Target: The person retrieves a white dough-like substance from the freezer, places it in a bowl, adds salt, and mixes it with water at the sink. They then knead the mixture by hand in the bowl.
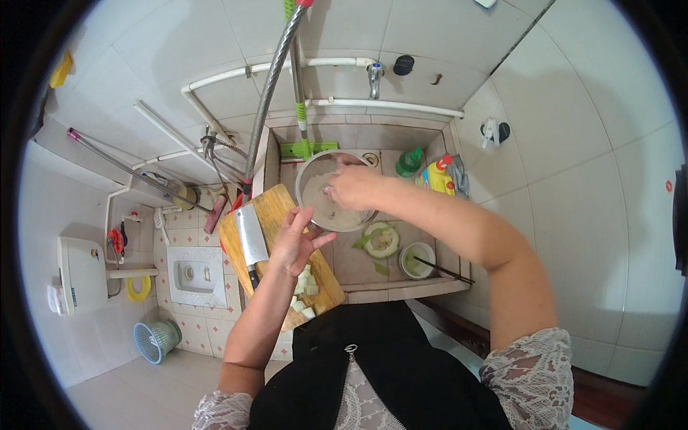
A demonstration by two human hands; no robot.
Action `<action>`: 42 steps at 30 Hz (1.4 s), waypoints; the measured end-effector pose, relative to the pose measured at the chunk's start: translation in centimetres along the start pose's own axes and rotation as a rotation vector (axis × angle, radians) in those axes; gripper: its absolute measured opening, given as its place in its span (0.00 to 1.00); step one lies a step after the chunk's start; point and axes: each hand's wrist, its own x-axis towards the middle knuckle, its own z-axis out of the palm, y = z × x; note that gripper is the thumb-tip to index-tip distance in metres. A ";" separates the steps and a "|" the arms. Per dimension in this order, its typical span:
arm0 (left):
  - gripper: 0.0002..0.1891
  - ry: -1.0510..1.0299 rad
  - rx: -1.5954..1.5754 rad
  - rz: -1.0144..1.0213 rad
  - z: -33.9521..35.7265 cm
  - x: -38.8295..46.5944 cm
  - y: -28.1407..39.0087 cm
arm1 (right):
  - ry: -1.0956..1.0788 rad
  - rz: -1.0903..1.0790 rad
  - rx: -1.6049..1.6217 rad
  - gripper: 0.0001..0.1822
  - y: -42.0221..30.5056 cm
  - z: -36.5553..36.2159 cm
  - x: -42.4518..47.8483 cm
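Note:
My right hand reaches into a round metal bowl over the tiled basin, its fingers in a pale whitish substance and partly hidden. At the bowl's near left rim is my left hand, thumb and fingers spread. Whether it supports the rim is unclear. Beneath that hand lies a wooden cutting board across the basin's left edge. On the board are a cleaver with a black handle and several pale green melon cubes.
In the basin are a ring of melon, a small white bowl with chopsticks, a green bottle and a yellow bottle. A mop pole rises beside the board. A tap is on the wall.

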 end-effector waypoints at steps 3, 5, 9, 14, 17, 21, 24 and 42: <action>0.23 0.080 0.023 0.001 0.1 1.0 -0.8 | -0.196 0.204 0.325 0.22 -0.2 0.5 0.5; 0.24 0.082 0.021 -0.022 0.0 1.5 -1.5 | -0.261 0.381 0.976 0.22 -0.1 2.6 0.9; 0.23 0.019 -0.011 -0.055 0.5 1.4 -1.8 | -0.426 0.401 1.723 0.22 1.5 2.9 0.8; 0.24 -0.028 0.020 -0.048 0.2 0.6 -0.9 | -0.327 0.354 1.815 0.20 1.1 -0.4 -0.4; 0.18 -0.071 -0.036 -0.066 0.2 0.2 -0.4 | -0.142 0.263 1.578 0.20 1.1 -0.8 -0.6; 0.18 -0.109 -0.043 -0.057 -0.3 0.0 -0.1 | -0.013 0.261 1.420 0.21 -0.3 -2.6 -1.5; 0.18 -0.115 -0.051 -0.047 -0.2 -0.2 0.0 | 0.174 -0.031 0.881 0.19 0.1 -2.7 -1.9; 0.25 -0.031 0.000 0.010 0.4 0.5 -0.3 | 0.218 0.106 0.138 0.10 2.1 -2.2 -3.8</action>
